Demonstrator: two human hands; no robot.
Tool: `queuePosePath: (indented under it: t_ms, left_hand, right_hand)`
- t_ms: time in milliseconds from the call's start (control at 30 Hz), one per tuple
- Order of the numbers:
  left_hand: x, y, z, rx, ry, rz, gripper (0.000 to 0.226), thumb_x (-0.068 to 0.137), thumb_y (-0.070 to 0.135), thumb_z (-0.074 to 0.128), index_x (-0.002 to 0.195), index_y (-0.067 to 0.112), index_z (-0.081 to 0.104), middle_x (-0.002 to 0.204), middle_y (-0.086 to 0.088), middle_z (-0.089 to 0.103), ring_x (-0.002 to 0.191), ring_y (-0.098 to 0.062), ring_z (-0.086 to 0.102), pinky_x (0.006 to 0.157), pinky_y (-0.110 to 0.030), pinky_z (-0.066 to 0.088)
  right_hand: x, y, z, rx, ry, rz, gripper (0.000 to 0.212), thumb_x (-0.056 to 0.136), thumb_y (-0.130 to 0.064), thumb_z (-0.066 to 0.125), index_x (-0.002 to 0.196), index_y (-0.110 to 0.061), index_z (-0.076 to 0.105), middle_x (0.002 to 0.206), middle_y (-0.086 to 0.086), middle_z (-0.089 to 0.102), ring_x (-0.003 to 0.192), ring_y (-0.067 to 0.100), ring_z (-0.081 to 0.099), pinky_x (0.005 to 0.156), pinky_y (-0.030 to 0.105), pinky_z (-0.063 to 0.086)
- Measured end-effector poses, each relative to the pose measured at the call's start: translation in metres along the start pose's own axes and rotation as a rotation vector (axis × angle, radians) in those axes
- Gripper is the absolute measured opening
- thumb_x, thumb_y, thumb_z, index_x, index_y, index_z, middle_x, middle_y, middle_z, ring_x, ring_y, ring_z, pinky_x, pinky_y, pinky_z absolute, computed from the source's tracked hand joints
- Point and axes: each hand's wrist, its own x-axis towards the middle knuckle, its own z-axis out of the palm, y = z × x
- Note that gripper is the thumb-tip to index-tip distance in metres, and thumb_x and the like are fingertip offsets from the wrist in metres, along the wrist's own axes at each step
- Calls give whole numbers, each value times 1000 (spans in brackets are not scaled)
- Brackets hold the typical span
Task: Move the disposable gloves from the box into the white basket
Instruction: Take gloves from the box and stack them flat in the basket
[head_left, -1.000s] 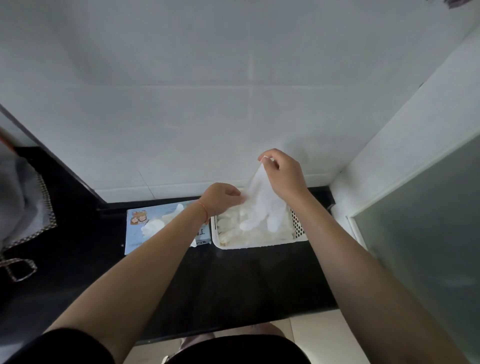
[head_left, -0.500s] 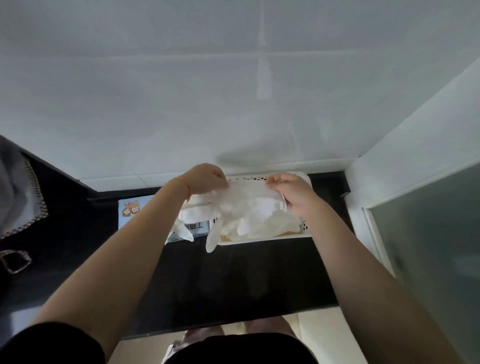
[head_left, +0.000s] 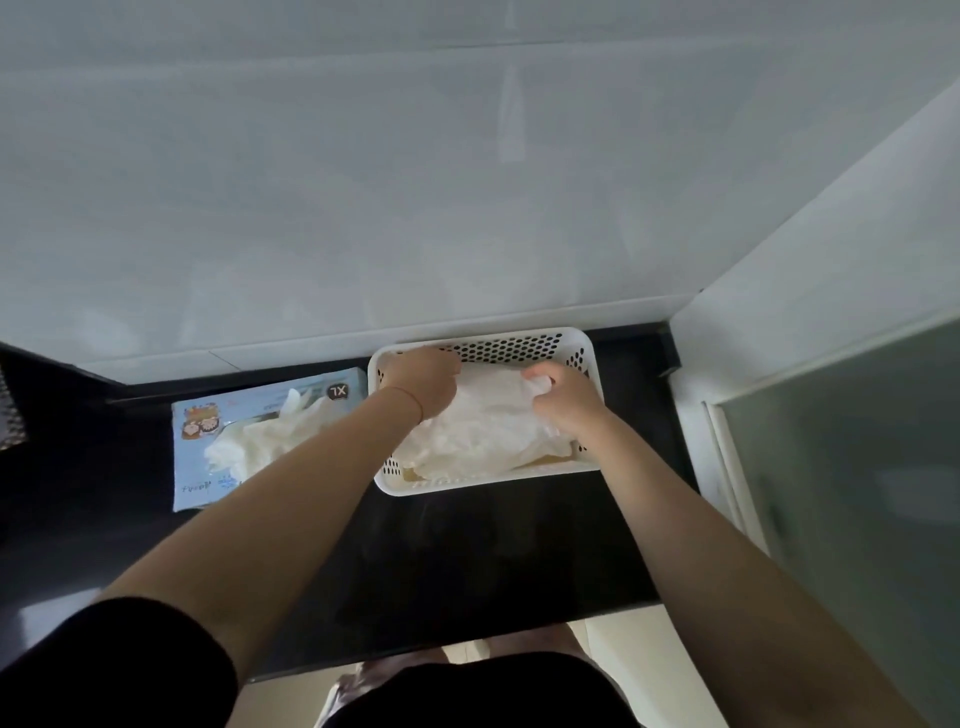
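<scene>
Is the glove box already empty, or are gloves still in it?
Not empty. White gloves still bulge out of the opening on top of the blue box, left of the white basket.

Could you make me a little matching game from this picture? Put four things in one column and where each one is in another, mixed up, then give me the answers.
Things:
1. glove box
2. white basket
3. left hand
4. right hand

Places:
A. at the basket's right side, gripping the pile of gloves
B. lying flat on the black counter, left of the basket
C. at the basket's far left corner, on the gloves
D. against the wall, full of white gloves

Pairs: 1-B, 2-D, 3-C, 4-A
</scene>
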Motion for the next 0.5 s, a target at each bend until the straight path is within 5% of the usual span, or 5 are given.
queuePosePath:
  t_ms: [133,200,300,400,500]
  left_hand:
    - [-17,9,2,235,178,61,30,91,1,46,116,15,54,113,-4,60,102,-26,60,68,-34,34]
    - [-21,9,11,240,274,139,31,89,2,47,119,13,51,114,-6,54,101,-25,55,71,-33,38]
    - [-24,8,21,56,148,131,35,97,31,50,128,17,46,121,-8,48,102,-27,55,75,-37,50]
    - [-25,7,32,3,-72,41,76,83,68,56,142,28,30,136,-14,43,107,-33,58,81,-42,52]
    - [-24,6,43,-43,-130,-22,98,72,72,66,148,35,18,146,-24,34,118,-42,53,92,-47,49]
  right_hand:
    - [2,0,6,-172,46,-76,55,89,9,45,133,-24,53,137,-2,50,116,18,53,83,26,47]
    - [2,-1,8,-272,63,-125,51,89,10,45,127,-23,54,131,0,52,101,17,56,71,25,45]
    - [4,0,11,-400,104,-173,37,92,7,46,115,-20,56,123,1,54,88,15,55,69,26,44]
    - [3,0,13,-515,120,-174,36,94,3,47,122,-16,57,129,4,51,98,20,58,81,32,51]
    - [2,-1,16,-713,112,-191,36,95,2,47,129,-7,53,140,10,44,110,23,57,86,32,49]
